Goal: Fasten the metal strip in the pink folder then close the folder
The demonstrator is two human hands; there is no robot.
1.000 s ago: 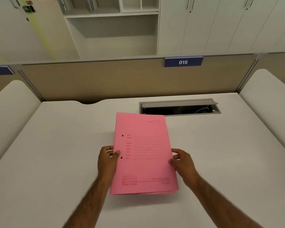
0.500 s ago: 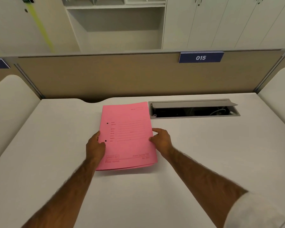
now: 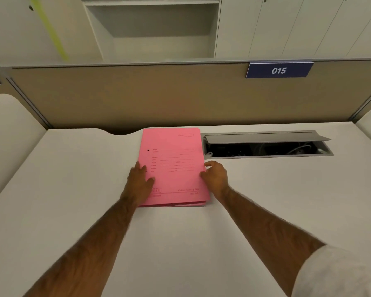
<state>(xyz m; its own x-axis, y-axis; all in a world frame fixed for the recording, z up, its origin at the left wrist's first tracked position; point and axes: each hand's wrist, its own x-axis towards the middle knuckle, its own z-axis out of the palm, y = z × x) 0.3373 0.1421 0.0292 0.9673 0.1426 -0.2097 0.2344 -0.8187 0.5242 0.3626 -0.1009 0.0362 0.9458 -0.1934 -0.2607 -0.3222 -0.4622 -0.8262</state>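
The pink folder lies closed and flat on the white desk, close to the back edge. Printed lines and two punch holes show on its cover. No metal strip is visible; the inside is hidden by the cover. My left hand rests flat on the folder's left edge, fingers spread, thumb on the cover. At the right edge my right hand curls its fingers beside the folder, with the thumb on top of the cover.
An open grey cable hatch with wires inside sits in the desk just right of the folder. A brown partition with a blue "015" sign stands behind. White cupboards and shelves are beyond it.
The folder has moved away from me toward the back of the desk and now lies flat. My left hand has gone from gripping its edge to resting flat on it.
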